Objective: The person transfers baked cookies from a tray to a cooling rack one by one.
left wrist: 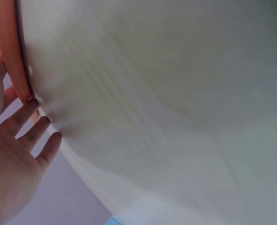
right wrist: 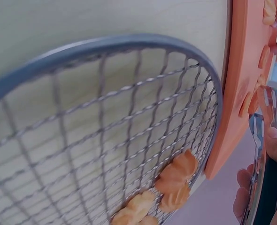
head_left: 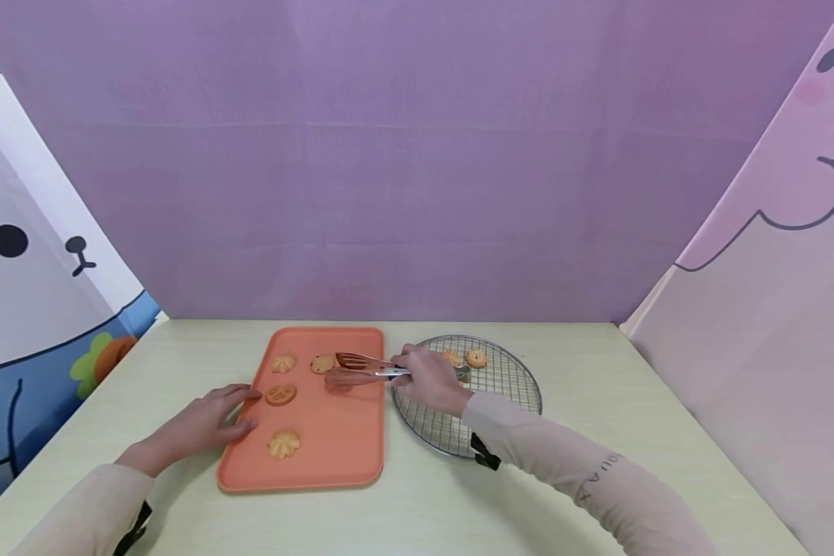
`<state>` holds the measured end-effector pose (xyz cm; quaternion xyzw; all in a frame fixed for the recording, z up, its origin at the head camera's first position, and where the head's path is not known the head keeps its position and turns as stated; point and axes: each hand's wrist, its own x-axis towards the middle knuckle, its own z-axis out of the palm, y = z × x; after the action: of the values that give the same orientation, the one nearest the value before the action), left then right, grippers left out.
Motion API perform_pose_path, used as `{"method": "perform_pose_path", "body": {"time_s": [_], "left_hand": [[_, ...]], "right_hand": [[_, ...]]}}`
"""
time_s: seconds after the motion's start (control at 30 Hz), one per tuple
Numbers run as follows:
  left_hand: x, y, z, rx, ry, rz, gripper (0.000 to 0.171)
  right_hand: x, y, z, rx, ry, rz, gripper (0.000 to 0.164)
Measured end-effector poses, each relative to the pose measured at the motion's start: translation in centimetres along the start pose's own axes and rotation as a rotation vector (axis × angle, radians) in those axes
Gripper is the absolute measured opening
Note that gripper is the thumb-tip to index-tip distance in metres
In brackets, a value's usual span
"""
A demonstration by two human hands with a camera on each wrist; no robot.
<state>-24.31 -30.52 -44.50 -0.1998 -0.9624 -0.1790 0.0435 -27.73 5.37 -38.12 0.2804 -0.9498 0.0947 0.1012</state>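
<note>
On the orange tray (head_left: 340, 440) lie several cookies: a round speckled cookie (head_left: 322, 364), a round patterned cookie (head_left: 281, 394), a small ridged cookie (head_left: 283, 363) and a larger ridged cookie (head_left: 283, 444). My left hand (head_left: 201, 425) rests at the tray's left edge, thumb and forefinger on the rim, the other fingers fairly straight. In my right hand (head_left: 431, 378) I grip metal tongs (head_left: 394, 372), their slotted ends pointing left over the tray. Those ends stand apart, close beside the speckled cookie. The right wrist view shows my fingers wrapped round the tongs' handles (right wrist: 266, 187).
Right of the tray stands a round wire rack (head_left: 514, 394), partly under my right hand. Several cookies sit on it, among them a round one (head_left: 476, 358) and a ridged one (right wrist: 177, 172). A purple backdrop (head_left: 389, 193) rises behind the pale table (head_left: 584, 386).
</note>
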Motion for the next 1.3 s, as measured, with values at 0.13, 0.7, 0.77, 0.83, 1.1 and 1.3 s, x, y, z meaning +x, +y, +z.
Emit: {"method": "perform_pose_path", "body": {"time_s": [0.13, 0.7, 0.77, 0.83, 1.1, 1.3], "left_hand": [[0.0, 0.0, 0.0, -0.001, -0.004, -0.002, 0.055], [-0.2, 0.6, -0.4, -0.009, 0.012, 0.029, 0.053], [-0.2, 0.6, -0.5, -0.008, 0.017, 0.034, 0.052], [-0.2, 0.6, -0.5, -0.008, 0.02, 0.036, 0.052], [-0.1, 0.4, -0.3, -0.011, 0.021, 0.042, 0.052], [-0.1, 0.5, -0.3, -0.008, 0.03, 0.055, 0.051]], "right_hand": [[-0.4, 0.7, -0.3, -0.014, 0.006, 0.01, 0.028], [-2.4, 3.7, -1.7, -0.005, 0.057, 0.055, 0.033], [-2.7, 4.0, -1.9, -0.004, 0.054, 0.071, 0.035], [-3.0, 4.4, -2.0, -0.006, 0.051, 0.087, 0.037], [-4.4, 5.8, -2.9, 0.038, 0.07, 0.139, 0.038], [-5.6, 7.3, -3.2, 0.013, 0.089, 0.167, 0.036]]}}
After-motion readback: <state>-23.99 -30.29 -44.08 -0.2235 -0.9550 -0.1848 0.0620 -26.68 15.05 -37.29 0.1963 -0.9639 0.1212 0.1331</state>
